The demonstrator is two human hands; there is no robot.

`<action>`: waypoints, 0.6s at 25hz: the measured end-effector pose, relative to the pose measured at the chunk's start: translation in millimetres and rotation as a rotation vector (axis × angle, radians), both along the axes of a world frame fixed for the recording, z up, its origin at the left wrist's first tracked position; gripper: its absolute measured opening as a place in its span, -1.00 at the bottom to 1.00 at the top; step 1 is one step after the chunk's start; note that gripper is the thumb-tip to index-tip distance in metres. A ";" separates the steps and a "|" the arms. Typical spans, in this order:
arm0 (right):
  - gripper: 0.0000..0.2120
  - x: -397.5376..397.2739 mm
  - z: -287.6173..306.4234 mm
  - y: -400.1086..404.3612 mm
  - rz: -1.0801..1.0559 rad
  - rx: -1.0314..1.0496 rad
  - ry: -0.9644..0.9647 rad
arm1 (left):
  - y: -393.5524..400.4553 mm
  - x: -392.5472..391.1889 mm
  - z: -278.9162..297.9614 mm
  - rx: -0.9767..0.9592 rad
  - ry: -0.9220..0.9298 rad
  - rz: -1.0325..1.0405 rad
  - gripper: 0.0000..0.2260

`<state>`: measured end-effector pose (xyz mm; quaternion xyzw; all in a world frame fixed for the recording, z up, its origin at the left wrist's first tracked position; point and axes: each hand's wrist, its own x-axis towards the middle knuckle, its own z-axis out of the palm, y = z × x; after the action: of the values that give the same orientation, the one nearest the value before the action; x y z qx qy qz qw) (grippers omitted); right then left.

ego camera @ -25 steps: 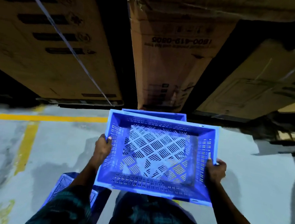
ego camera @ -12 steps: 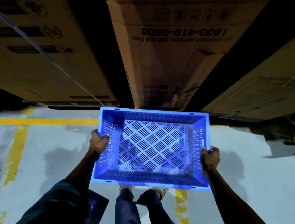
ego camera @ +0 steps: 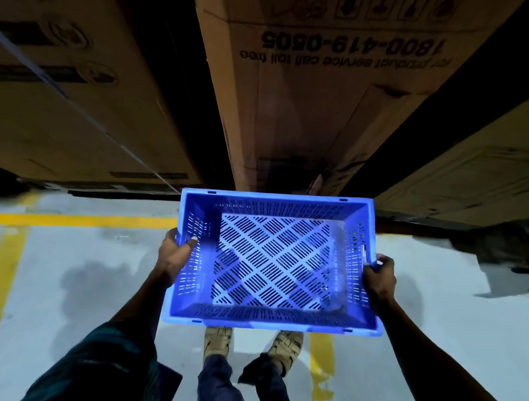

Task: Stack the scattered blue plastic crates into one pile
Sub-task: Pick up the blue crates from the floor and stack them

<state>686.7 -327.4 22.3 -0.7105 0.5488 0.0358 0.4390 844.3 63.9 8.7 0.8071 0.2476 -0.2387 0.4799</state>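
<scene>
Head view: a blue crate is held level above the floor, long axis crosswise, its short ends gripped by the left hand and right hand, fingers curled round its rim, before cardboard boxes.

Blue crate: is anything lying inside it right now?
No, the blue crate is empty; only its slotted floor shows, with the left hand and right hand gripping its sides.
</scene>
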 end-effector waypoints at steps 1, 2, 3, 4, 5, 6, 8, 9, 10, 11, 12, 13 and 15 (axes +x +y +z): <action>-0.64 -2.8 -1.8 -2.8 0.044 0.042 0.009 | 2.1 -4.5 -4.0 -0.021 0.017 -0.001 -0.62; -0.62 -5.2 -1.8 -5.7 0.078 0.084 0.017 | 4.0 -8.3 -7.1 -0.043 0.028 0.004 -0.62; -0.60 -7.0 -1.7 -9.2 0.097 0.112 0.016 | 5.5 -10.8 -8.9 -0.065 0.034 0.013 -0.62; -0.59 -8.1 -0.6 -11.8 0.110 0.125 0.025 | 6.2 -12.2 -9.9 -0.071 0.038 0.012 -0.62; -0.57 -8.3 0.0 -14.0 0.120 0.133 0.030 | 5.9 -13.5 -10.5 -0.048 0.041 0.000 -0.63; -0.55 -8.7 1.4 -14.6 0.139 0.130 0.043 | 5.1 -15.2 -11.0 0.000 0.050 -0.011 -0.64; -0.53 -9.6 3.0 -12.2 0.169 0.141 0.051 | 2.2 -18.6 -10.9 0.082 0.067 0.033 -0.68; -0.53 -10.0 3.6 -9.5 0.171 0.169 0.026 | 1.0 -18.5 -11.1 0.096 0.066 0.072 -0.70; -0.56 -9.2 4.5 -6.6 0.174 0.207 -0.002 | -0.1 -16.9 -12.2 0.099 0.061 0.106 -0.71; -0.59 -9.4 3.4 -4.7 0.183 0.232 -0.027 | -0.1 -14.2 -14.0 0.097 0.058 0.130 -0.71; -0.61 -9.1 3.4 -2.7 0.190 0.245 -0.036 | 0.2 -11.0 -15.6 0.095 0.056 0.143 -0.70; -0.60 -8.5 2.3 -2.4 0.195 0.252 -0.055 | 0.6 -7.8 -16.0 0.098 0.053 0.146 -0.70; -0.53 -7.8 5.6 -1.5 0.228 0.234 -0.090 | 1.3 -5.2 -17.1 0.116 0.048 0.132 -0.70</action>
<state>679.0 -328.9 28.0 -0.7131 0.4367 0.1172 0.5359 839.1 65.2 -8.4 0.8096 0.3250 -0.2109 0.4410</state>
